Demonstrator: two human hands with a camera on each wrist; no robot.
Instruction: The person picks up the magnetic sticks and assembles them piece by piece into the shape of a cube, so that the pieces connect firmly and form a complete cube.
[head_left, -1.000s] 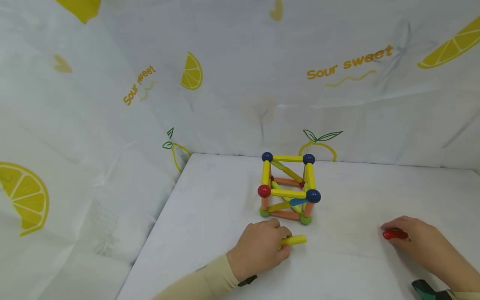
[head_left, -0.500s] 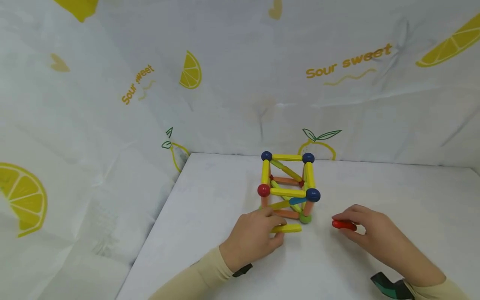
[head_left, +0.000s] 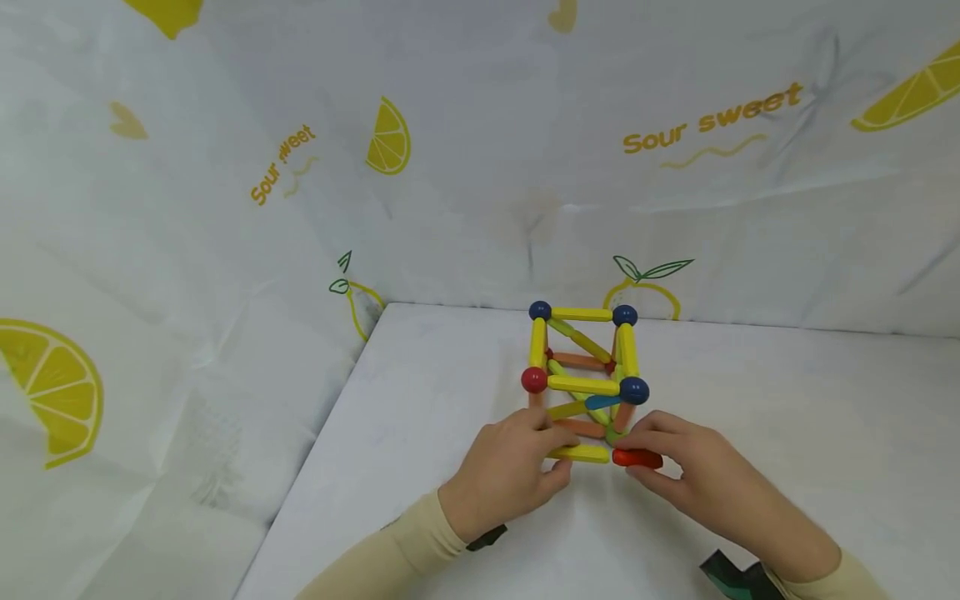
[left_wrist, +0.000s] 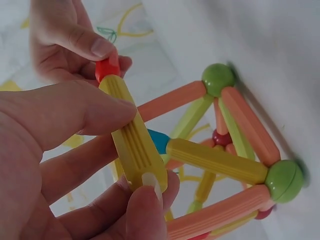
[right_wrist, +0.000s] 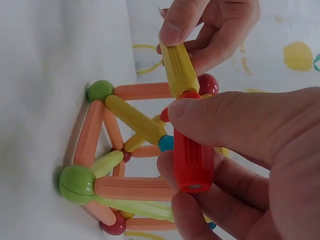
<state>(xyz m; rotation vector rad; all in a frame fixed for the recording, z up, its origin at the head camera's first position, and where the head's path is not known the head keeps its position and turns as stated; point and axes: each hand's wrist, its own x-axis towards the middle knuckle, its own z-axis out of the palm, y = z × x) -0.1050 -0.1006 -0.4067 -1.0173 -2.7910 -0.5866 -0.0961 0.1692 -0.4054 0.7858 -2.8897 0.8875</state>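
Note:
My left hand (head_left: 506, 475) pinches a yellow magnetic stick (left_wrist: 134, 142) between thumb and fingers. Thumb and fingers of my right hand (head_left: 697, 467) grip a shorter-looking red magnetic stick (right_wrist: 193, 162). The two sticks lie end to end in one line, and in both wrist views their tips meet. Both hands are just in front of a cube frame (head_left: 583, 385) of magnetic sticks and balls, overlapping its lower front in the head view. Its top has yellow sticks, a red ball (head_left: 534, 380) and blue balls; green balls (right_wrist: 77, 184) and orange sticks form the lower front.
The cube stands on a white table (head_left: 420, 400), towards its back edge. A white sheet (head_left: 465, 208) printed with lemons hangs behind and along the left. Diagonal sticks, one with a blue end (left_wrist: 159, 141), cross the frame's sides.
My right hand has come left with the red stick until it meets the yellow one. My left hand has shifted slightly towards the cube, still holding the yellow stick. The cube stays put.

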